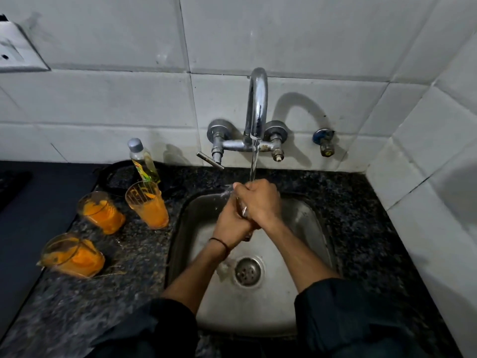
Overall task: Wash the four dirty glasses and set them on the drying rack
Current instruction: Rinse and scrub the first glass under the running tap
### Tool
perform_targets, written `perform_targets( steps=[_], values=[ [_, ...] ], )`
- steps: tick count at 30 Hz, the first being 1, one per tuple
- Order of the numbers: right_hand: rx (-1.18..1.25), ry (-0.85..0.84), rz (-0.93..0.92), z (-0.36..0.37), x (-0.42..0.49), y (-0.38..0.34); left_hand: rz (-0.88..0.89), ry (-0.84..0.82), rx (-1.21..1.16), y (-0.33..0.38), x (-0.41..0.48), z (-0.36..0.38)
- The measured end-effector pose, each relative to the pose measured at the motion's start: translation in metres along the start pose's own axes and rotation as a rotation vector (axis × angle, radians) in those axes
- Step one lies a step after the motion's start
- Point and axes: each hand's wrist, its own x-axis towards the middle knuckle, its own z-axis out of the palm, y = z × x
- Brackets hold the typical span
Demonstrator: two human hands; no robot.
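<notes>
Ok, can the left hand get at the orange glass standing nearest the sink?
Probably, once freed: the left hand grips a glass under the tap with the right hand. The orange glass stands on open counter beside the sink, nothing between.
</notes>
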Motion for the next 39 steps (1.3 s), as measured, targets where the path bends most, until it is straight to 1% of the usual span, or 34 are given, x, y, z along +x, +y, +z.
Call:
perform_targets(
  steps=[1,2,3,4,5,6,8,9,10,11,13,14,15,16,18,19,20,21,23,24,25,26,27,28,29,30,31,32,34,35,36,37,38,39],
  values=[
    [0.056,-0.081,-0.063,-0.005,0.000,0.002,-0.070,-0.127,-0.254,0.001,-0.001,-0.006],
    [0.192,-0.178,-0.093,-0.011,-0.002,0.002,-0.156,-0.271,-0.472,0.001,-0.003,-0.013],
    [0.341,-0.254,-0.084,-0.015,-0.005,0.005,-0.195,-0.394,-0.607,0.000,-0.003,-0.021],
    [0.430,-0.275,-0.063,-0.018,-0.007,0.007,-0.213,-0.435,-0.611,0.001,-0.003,-0.026],
    [0.435,-0.237,-0.028,-0.015,-0.005,0.009,-0.199,-0.397,-0.480,0.005,-0.002,-0.026],
    [0.374,-0.167,0.026,-0.011,-0.003,0.008,-0.160,-0.283,-0.218,0.009,0.000,-0.023],
    [0.216,-0.021,0.130,0.001,0.004,0.007,-0.044,0.006,0.426,0.014,0.005,-0.008],
    [0.156,0.017,0.142,0.004,0.005,0.006,-0.002,0.104,0.516,0.013,0.005,-0.002],
    [0.134,0.023,0.108,0.005,0.005,0.006,0.003,0.064,0.387,0.012,0.005,-0.003],
    [0.150,-0.005,0.055,0.002,0.004,0.007,-0.040,-0.032,0.088,0.012,0.006,-0.007],
    [0.327,-0.127,-0.004,-0.009,-0.001,0.011,-0.158,-0.335,-0.338,0.006,0.008,-0.022],
    [0.414,-0.191,0.009,-0.014,-0.004,0.012,-0.191,-0.414,-0.411,0.002,0.009,-0.028],
    [0.440,-0.213,0.031,-0.015,-0.006,0.013,-0.193,-0.426,-0.372,0.002,0.010,-0.029],
    [0.403,-0.196,0.055,-0.012,-0.005,0.013,-0.174,-0.342,-0.210,0.002,0.012,-0.026],
    [0.246,-0.136,0.102,-0.003,0.001,0.011,-0.060,-0.042,0.293,0.002,0.014,-0.011],
    [0.152,-0.123,0.098,-0.003,0.004,0.009,-0.024,0.041,0.348,0.002,0.012,-0.006],
    [0.084,-0.140,0.060,-0.004,0.005,0.009,-0.016,0.031,0.228,0.000,0.009,-0.004],
    [0.071,-0.185,0.004,-0.008,0.005,0.008,-0.051,-0.048,-0.004,0.004,0.006,-0.006],
    [0.273,-0.286,-0.086,-0.019,0.002,0.012,-0.179,-0.322,-0.379,0.007,0.001,-0.017],
    [0.388,-0.307,-0.104,-0.023,0.000,0.016,-0.210,-0.416,-0.469,0.004,0.003,-0.023],
    [0.445,-0.295,-0.107,-0.024,-0.002,0.017,-0.221,-0.436,-0.469,0.005,0.003,-0.026],
    [0.436,-0.244,-0.090,-0.020,-0.001,0.020,-0.190,-0.371,-0.348,0.006,0.005,-0.024],
    [0.374,-0.179,-0.044,-0.014,0.002,0.019,-0.131,-0.237,-0.088,0.010,0.008,-0.018],
    [0.293,-0.122,0.018,-0.007,0.006,0.019,-0.050,-0.083,0.244,0.008,0.012,-0.011],
    [0.196,-0.087,0.080,-0.003,0.008,0.016,0.021,0.040,0.471,0.006,0.013,-0.003],
    [0.097,-0.071,0.099,-0.002,0.009,0.014,0.067,0.093,0.502,0.003,0.012,0.001],
    [0.036,-0.089,0.066,-0.003,0.007,0.013,0.056,0.026,0.355,0.002,0.010,-0.001],
    [0.045,-0.139,0.015,-0.007,0.005,0.015,-0.005,-0.080,0.104,0.002,0.010,-0.006],
    [0.273,-0.276,-0.048,-0.016,-0.003,0.024,-0.196,-0.392,-0.289,0.000,0.006,-0.020],
    [0.366,-0.324,-0.055,-0.019,-0.008,0.029,-0.235,-0.440,-0.345,-0.002,0.005,-0.025],
    [0.390,-0.327,-0.046,-0.016,-0.010,0.034,-0.249,-0.389,-0.288,-0.004,0.005,-0.025],
    [0.349,-0.302,-0.015,-0.011,-0.010,0.035,-0.216,-0.274,-0.074,-0.003,0.006,-0.021],
    [0.300,-0.271,0.040,-0.004,-0.007,0.034,-0.146,-0.132,0.235,-0.004,0.008,-0.014],
    [0.268,-0.248,0.092,0.002,-0.004,0.032,-0.095,-0.018,0.446,-0.004,0.007,-0.007]
  ],
)
